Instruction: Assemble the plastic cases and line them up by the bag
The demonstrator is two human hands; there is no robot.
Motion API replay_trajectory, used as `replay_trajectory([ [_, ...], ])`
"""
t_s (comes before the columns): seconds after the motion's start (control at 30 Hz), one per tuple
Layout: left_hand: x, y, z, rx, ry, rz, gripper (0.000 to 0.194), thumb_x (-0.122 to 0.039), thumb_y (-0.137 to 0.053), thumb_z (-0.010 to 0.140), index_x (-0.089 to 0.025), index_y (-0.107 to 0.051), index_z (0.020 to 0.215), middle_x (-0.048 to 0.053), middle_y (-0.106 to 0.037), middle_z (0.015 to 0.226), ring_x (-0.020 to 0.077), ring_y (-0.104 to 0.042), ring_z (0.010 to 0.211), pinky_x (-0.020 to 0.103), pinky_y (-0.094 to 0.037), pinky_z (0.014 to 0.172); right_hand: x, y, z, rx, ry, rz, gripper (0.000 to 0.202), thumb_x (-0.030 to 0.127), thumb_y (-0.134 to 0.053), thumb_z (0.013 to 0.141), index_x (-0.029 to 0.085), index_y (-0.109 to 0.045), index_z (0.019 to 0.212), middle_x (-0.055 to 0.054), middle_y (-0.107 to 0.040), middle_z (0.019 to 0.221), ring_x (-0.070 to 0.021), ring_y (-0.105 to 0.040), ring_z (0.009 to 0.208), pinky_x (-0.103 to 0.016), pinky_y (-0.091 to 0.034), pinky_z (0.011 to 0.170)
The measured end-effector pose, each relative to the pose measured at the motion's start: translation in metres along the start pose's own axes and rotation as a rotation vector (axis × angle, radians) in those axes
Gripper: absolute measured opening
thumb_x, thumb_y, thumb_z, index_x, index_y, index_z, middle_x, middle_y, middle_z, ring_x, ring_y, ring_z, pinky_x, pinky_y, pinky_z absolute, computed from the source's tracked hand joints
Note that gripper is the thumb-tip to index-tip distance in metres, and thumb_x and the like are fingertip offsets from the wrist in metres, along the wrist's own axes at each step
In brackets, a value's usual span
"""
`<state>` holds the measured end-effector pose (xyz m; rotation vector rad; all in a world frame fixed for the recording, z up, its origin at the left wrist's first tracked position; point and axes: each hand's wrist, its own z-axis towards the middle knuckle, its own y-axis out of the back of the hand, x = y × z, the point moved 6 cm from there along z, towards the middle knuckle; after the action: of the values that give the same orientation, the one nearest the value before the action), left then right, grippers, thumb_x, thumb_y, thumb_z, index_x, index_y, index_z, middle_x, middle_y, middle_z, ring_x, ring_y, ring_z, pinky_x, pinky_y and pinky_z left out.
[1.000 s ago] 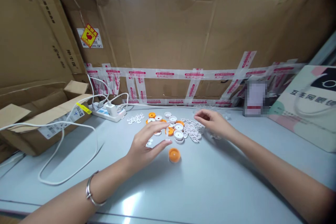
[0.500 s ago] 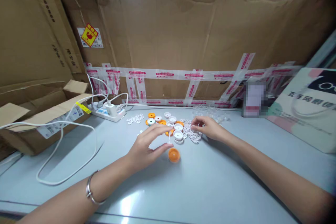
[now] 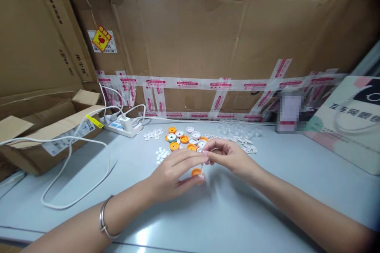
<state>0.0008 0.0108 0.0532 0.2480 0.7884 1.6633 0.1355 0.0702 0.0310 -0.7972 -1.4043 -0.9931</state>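
My left hand [image 3: 173, 170] is closed in a pinch, with a thin white stem piece [image 3: 202, 168] upright between its thumb and fingers. At the top of that piece, my right hand [image 3: 231, 157] meets the left fingertips in a closed pinch; what its fingers hold, if anything, is hidden. Just behind the stem an orange round cup [image 3: 196, 172] rests on the table, partly covered by the left hand. Beyond both hands lies a cluster of orange cups [image 3: 184, 139] and white cups [image 3: 190, 130]. Flat white openwork pieces [image 3: 249, 149] are heaped behind the right hand.
Small white discs [image 3: 162, 154] lie left of the cups, with stemmed white bits [image 3: 153, 134] farther back. Clear plastic pieces [image 3: 237, 128] sit near the big cardboard box [image 3: 184, 39]. A power strip [image 3: 127, 128], a looping white cable [image 3: 108, 158] and an open carton [image 3: 32, 158] occupy the left.
My right hand has come left and nearer from the flat white pieces to the left fingertips. My left hand has shifted slightly right and nearer, now partly covering the orange cup.
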Motion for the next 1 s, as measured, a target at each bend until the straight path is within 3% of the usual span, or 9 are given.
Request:
replay_trajectory([
  [0.3, 0.009, 0.002, -0.003, -0.02, 0.063, 0.022, 0.043, -0.014, -0.059, 0.081, -0.017, -0.047, 0.123, 0.011, -0.061, 0.113, 0.0193, -0.055, 0.105, 0.035, -0.045, 0.089, -0.009, -0.013, -0.009, 0.091, -0.186, 0.43, 0.018, 0.027, -0.071, 0.07, 0.019, -0.072, 0.085, -0.002, -0.069, 0.086, -0.0091, -0.062, 0.079, -0.02, -0.049, 0.079],
  [0.53, 0.012, 0.002, -0.002, -0.039, 0.087, -0.005, 0.043, -0.011, -0.058, 0.081, -0.018, -0.047, 0.122, 0.009, -0.061, 0.113, 0.018, -0.055, 0.106, 0.034, -0.044, 0.091, -0.013, -0.02, -0.013, 0.081, -0.246, 0.61, 0.019, 0.021, -0.075, 0.066, 0.016, -0.072, 0.084, -0.002, -0.067, 0.077, -0.0075, -0.062, 0.075, -0.014, -0.05, 0.074],
  [0.7, 0.011, 0.001, -0.002, -0.017, 0.095, -0.008, 0.043, -0.012, -0.058, 0.081, -0.018, -0.047, 0.122, 0.009, -0.06, 0.114, 0.0187, -0.054, 0.106, 0.035, -0.044, 0.091, -0.016, -0.021, -0.014, 0.066, -0.211, 0.61, 0.018, 0.023, -0.075, 0.067, 0.016, -0.071, 0.083, 0.001, -0.063, 0.069, -0.0046, -0.057, 0.066, -0.013, -0.047, 0.065],
  [0.87, 0.011, 0.002, -0.003, -0.05, 0.117, -0.001, 0.041, -0.012, -0.058, 0.081, -0.018, -0.049, 0.121, 0.009, -0.061, 0.11, 0.0189, -0.055, 0.104, 0.035, -0.045, 0.089, -0.013, -0.014, -0.013, -0.029, -0.162, 0.474, 0.029, 0.028, -0.075, 0.065, 0.02, -0.066, 0.092, -0.001, -0.066, 0.081, -0.0103, -0.059, 0.077, -0.025, -0.047, 0.074],
  [1.0, 0.011, 0.003, -0.003, -0.088, 0.136, 0.007, 0.039, -0.015, -0.06, 0.08, -0.019, -0.052, 0.118, 0.009, -0.06, 0.106, 0.0183, -0.055, 0.099, 0.034, -0.046, 0.085, -0.008, -0.011, -0.011, -0.073, -0.098, 0.351, 0.036, 0.031, -0.078, 0.061, 0.019, -0.061, 0.091, -0.001, -0.068, 0.075, -0.0123, -0.061, 0.073, -0.03, -0.047, 0.075],
])
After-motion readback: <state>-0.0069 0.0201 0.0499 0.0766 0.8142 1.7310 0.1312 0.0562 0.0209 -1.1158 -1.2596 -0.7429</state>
